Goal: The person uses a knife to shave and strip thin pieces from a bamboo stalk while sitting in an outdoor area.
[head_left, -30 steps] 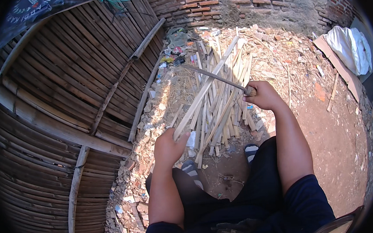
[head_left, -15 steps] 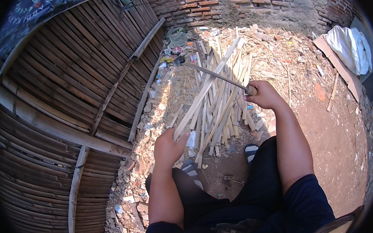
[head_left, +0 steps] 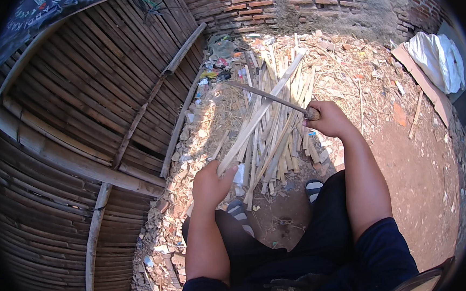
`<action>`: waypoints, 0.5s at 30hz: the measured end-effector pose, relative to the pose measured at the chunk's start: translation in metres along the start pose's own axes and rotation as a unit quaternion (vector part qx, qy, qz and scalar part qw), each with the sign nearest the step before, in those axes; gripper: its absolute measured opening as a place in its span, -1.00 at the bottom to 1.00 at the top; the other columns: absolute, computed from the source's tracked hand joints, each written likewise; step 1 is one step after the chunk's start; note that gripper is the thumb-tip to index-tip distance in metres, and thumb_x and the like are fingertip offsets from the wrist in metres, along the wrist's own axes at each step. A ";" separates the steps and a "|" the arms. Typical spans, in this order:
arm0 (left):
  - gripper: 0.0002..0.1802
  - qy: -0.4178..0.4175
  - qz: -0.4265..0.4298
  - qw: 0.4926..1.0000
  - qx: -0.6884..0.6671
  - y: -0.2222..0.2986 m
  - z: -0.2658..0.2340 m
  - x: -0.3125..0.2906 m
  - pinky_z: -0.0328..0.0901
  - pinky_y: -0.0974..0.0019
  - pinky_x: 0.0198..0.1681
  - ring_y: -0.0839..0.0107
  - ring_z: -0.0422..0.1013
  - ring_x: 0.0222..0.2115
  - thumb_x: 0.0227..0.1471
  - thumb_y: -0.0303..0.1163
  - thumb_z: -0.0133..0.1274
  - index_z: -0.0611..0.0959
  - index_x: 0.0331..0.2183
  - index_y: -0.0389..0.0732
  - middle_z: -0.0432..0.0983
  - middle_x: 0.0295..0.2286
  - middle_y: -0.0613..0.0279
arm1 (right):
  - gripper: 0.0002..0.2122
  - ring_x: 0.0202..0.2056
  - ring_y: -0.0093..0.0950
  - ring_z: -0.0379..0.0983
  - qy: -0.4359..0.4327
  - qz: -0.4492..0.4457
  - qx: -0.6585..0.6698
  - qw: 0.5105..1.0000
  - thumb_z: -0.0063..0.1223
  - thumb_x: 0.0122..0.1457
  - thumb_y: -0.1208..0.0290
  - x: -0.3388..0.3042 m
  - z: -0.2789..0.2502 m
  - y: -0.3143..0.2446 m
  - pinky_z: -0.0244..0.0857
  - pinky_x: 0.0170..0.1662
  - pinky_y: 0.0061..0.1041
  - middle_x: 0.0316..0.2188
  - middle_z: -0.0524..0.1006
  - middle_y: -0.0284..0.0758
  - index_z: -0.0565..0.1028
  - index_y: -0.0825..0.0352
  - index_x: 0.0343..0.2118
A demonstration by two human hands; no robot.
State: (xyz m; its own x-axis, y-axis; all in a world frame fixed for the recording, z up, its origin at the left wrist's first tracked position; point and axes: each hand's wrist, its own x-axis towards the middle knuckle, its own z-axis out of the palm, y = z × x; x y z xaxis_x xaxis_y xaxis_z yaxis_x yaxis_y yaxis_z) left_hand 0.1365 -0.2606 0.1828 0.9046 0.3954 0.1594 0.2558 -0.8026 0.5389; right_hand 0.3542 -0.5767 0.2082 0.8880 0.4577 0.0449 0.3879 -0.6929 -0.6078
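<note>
My left hand [head_left: 212, 183] is closed around the near end of a long pale bamboo strip [head_left: 245, 136], which slants away to the upper right. In my right hand [head_left: 330, 119] is the handle of a machete [head_left: 273, 97]. Its long, narrow dark blade points to the left and lies across the strip about midway along; whether it cuts into the strip cannot be seen. Beneath both is a loose pile of split bamboo strips [head_left: 286, 158], lying roughly lengthwise away from me on the ground.
A bamboo slat wall [head_left: 105, 89] rises at the left, and a brick wall [head_left: 255, 6] closes off the far side. Rubble and litter [head_left: 219, 70] border the pile. A white sack [head_left: 436, 58] rests on cardboard at the right. My sandalled feet [head_left: 240, 216] are just nearer than the pile.
The machete blade has shifted slightly down and toward the left. The far end of the held strip has swung a little to the right. Both hands have hardly moved.
</note>
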 end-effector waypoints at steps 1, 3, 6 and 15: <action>-0.51 -0.001 0.002 1.000 0.006 0.000 -0.001 0.000 0.41 0.11 -0.36 0.14 0.57 -0.52 0.06 -0.02 0.40 0.75 -0.29 -0.31 0.61 -0.54 0.00 | -0.54 -0.12 -0.08 0.64 0.008 0.013 0.014 1.000 0.49 0.07 0.18 0.002 -0.001 0.001 0.47 -0.01 -0.20 -0.19 0.68 -0.03 0.66 0.30 0.00; -0.50 0.003 0.007 1.000 -0.002 0.001 -0.002 -0.001 0.43 0.02 -0.35 -0.01 0.58 -0.48 0.08 0.02 0.37 0.72 -0.34 -0.30 0.62 -0.52 -0.07 | -0.54 -0.12 -0.09 0.64 0.024 0.042 0.042 0.998 0.48 0.08 0.19 0.005 -0.001 0.006 0.47 -0.01 -0.20 -0.18 0.68 -0.02 0.65 0.31 0.00; -0.48 0.003 0.009 1.000 -0.009 0.004 -0.003 -0.001 0.44 -0.03 -0.35 -0.10 0.58 -0.47 0.08 0.04 0.35 0.71 -0.36 -0.31 0.62 -0.51 -0.12 | -0.53 -0.11 -0.07 0.63 -0.027 -0.011 0.022 0.999 0.50 0.05 0.20 -0.003 -0.002 -0.001 0.46 0.01 -0.19 -0.19 0.68 -0.01 0.65 0.31 -0.01; -0.51 0.001 0.004 1.000 0.008 -0.001 0.001 0.001 0.42 0.10 -0.35 0.12 0.58 -0.50 0.06 -0.01 0.40 0.73 -0.32 -0.32 0.62 -0.53 0.00 | -0.57 -0.15 -0.13 0.64 0.003 0.023 0.038 0.999 0.51 0.05 0.20 0.005 0.003 0.009 0.47 -0.04 -0.21 -0.22 0.68 -0.06 0.68 0.28 -0.05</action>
State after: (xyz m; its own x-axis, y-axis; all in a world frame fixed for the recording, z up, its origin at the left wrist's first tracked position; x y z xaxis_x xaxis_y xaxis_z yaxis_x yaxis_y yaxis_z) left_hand 0.1374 -0.2601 0.1818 0.9061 0.3894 0.1655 0.2536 -0.8130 0.5242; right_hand 0.3615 -0.5786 0.2004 0.9061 0.4225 0.0205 0.3271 -0.6691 -0.6673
